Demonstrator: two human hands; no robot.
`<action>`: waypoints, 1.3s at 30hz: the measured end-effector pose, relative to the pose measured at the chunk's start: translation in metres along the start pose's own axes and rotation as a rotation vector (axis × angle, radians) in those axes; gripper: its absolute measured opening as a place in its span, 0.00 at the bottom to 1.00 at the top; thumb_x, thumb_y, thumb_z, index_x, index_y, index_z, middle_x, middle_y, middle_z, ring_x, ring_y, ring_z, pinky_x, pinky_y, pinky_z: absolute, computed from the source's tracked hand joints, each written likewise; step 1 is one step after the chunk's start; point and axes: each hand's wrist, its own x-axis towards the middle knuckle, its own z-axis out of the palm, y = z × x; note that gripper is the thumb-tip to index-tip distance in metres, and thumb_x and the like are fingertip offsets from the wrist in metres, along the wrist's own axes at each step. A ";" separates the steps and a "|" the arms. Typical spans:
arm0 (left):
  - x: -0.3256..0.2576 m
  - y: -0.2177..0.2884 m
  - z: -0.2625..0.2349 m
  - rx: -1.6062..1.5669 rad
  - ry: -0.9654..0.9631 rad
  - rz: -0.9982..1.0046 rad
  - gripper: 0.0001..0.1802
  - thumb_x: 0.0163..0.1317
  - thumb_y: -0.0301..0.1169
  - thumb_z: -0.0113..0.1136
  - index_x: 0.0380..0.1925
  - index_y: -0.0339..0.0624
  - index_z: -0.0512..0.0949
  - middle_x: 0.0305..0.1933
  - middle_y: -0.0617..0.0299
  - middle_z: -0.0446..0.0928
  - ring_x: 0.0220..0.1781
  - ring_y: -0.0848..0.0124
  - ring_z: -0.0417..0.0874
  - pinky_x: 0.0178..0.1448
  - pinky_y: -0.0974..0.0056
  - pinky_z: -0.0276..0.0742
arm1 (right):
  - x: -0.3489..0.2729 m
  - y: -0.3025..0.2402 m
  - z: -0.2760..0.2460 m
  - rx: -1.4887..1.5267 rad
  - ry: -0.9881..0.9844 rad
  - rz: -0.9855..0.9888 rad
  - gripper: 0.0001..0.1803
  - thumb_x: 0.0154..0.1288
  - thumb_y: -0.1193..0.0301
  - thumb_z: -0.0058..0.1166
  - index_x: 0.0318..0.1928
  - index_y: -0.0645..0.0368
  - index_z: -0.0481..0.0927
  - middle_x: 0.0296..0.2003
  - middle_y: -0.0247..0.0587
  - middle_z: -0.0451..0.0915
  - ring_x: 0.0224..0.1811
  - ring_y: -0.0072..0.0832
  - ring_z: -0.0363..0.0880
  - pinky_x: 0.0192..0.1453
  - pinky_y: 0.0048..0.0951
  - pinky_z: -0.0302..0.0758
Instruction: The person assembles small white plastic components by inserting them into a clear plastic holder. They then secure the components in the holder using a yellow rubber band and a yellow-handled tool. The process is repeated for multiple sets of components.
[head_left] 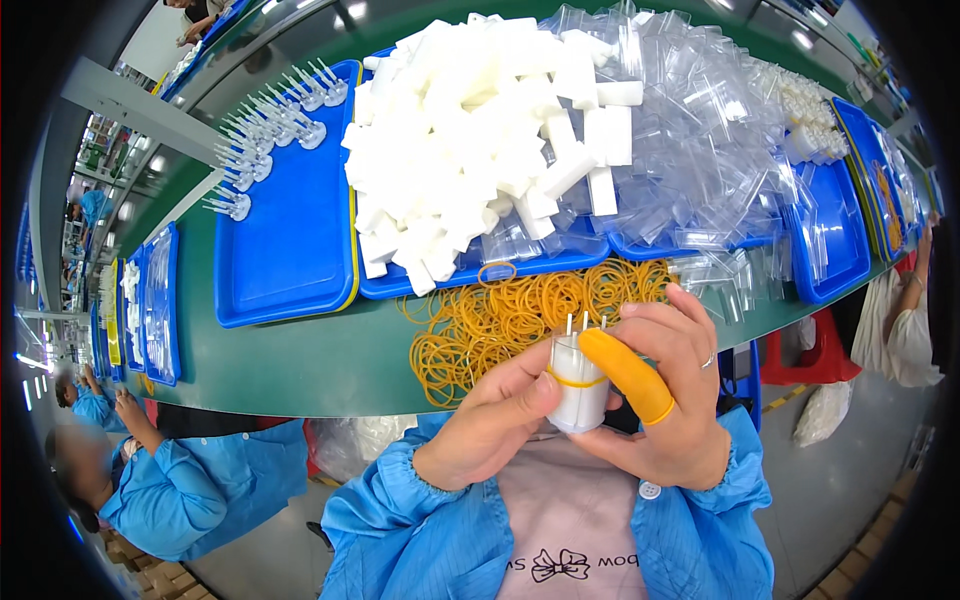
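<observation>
On the green table (270,368), white foam blocks (450,140) are heaped at twelve o'clock, with orange rubber bands (500,325) strewn on their six o'clock side. At the bands' five o'clock, a white cylinder (578,410) is pinched upright by the left hand (495,410) and right hand (682,400), ringed by one yellow band (572,382).

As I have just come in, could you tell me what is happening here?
A person holds a white pronged piece, prongs up, between left hand and right hand; an orange rubber band circles the piece. One right finger wears an orange cover. Beyond lies a heap of loose rubber bands; farther back are white blocks and clear plastic pieces. Other pronged parts sit on a blue tray.
</observation>
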 end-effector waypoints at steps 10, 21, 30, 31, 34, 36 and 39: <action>0.003 -0.010 0.003 0.029 0.032 0.071 0.36 0.66 0.44 0.51 0.67 0.39 0.51 0.58 0.57 0.68 0.58 0.68 0.71 0.63 0.62 0.66 | -0.002 -0.005 0.002 -0.010 0.030 0.044 0.29 0.38 0.66 0.67 0.48 0.54 0.78 0.45 0.36 0.72 0.53 0.38 0.72 0.64 0.51 0.58; 0.010 -0.007 0.003 -0.117 -0.049 -0.045 0.35 0.66 0.47 0.49 0.65 0.39 0.52 0.54 0.56 0.69 0.56 0.66 0.73 0.61 0.61 0.68 | -0.006 0.002 0.002 0.067 -0.014 0.066 0.32 0.37 0.64 0.68 0.50 0.55 0.77 0.46 0.38 0.71 0.54 0.40 0.70 0.64 0.51 0.58; 0.009 -0.013 -0.002 -0.168 -0.037 -0.069 0.35 0.64 0.45 0.53 0.64 0.37 0.55 0.59 0.54 0.67 0.60 0.62 0.71 0.64 0.58 0.65 | -0.013 0.003 -0.003 0.007 0.027 0.045 0.31 0.38 0.63 0.68 0.49 0.54 0.78 0.48 0.39 0.71 0.53 0.40 0.71 0.63 0.51 0.59; 0.007 -0.017 0.001 -0.099 0.021 -0.020 0.35 0.63 0.45 0.53 0.64 0.36 0.55 0.59 0.54 0.67 0.60 0.62 0.71 0.64 0.57 0.66 | -0.015 0.004 0.000 0.027 0.043 0.036 0.31 0.40 0.62 0.67 0.49 0.54 0.78 0.48 0.39 0.71 0.54 0.40 0.71 0.63 0.51 0.59; 0.005 -0.017 0.010 0.099 0.204 0.059 0.40 0.58 0.49 0.58 0.62 0.36 0.58 0.62 0.51 0.64 0.63 0.59 0.68 0.63 0.53 0.67 | -0.016 0.010 -0.001 0.095 0.049 -0.015 0.31 0.46 0.58 0.65 0.52 0.56 0.76 0.51 0.41 0.70 0.57 0.41 0.67 0.63 0.49 0.58; 0.005 -0.021 -0.003 -0.163 -0.036 0.106 0.36 0.59 0.39 0.60 0.63 0.33 0.58 0.56 0.52 0.69 0.56 0.63 0.73 0.59 0.58 0.70 | -0.015 0.012 -0.016 0.352 0.048 0.079 0.33 0.46 0.58 0.65 0.54 0.57 0.74 0.51 0.42 0.69 0.58 0.41 0.66 0.63 0.47 0.58; 0.006 -0.021 -0.015 -0.102 -0.344 -0.007 0.33 0.60 0.39 0.59 0.60 0.33 0.61 0.54 0.52 0.71 0.53 0.64 0.75 0.56 0.61 0.71 | -0.021 0.018 -0.037 0.602 -0.035 0.166 0.35 0.47 0.58 0.66 0.56 0.58 0.72 0.51 0.43 0.69 0.57 0.43 0.65 0.61 0.44 0.59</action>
